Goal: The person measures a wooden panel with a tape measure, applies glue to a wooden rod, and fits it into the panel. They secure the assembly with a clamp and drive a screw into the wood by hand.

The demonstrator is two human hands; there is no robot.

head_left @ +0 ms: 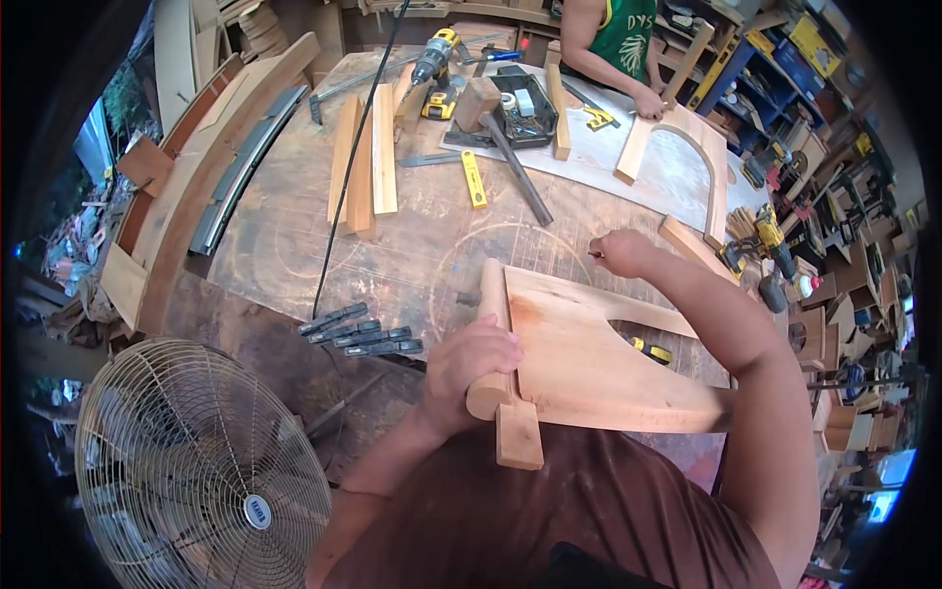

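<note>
My left hand (pixel 473 365) is closed around a thick rounded wooden rail (pixel 488 398) on the left edge of a pale wooden panel (pixel 599 368). The panel has a curved cut-out and leans between my body and the workbench (pixel 412 265). A short square wooden block (pixel 519 437) juts out below the rail, near my left wrist. My right hand (pixel 623 252) is raised above the bench, past the panel's far edge. Its fingers are pinched together, with a small dark tip showing; what it belongs to I cannot make out. A yellow-and-black screwdriver (pixel 652 350) shows through the cut-out.
A mallet (pixel 515 167), yellow drill (pixel 438 61), black tray (pixel 520 113) and wood strips (pixel 384 152) lie farther back. Black clamps (pixel 361 332) sit at the front left edge, beside a large fan (pixel 201 461). Across the bench, a co-worker's hand (pixel 650 103) touches an arched frame (pixel 702 137).
</note>
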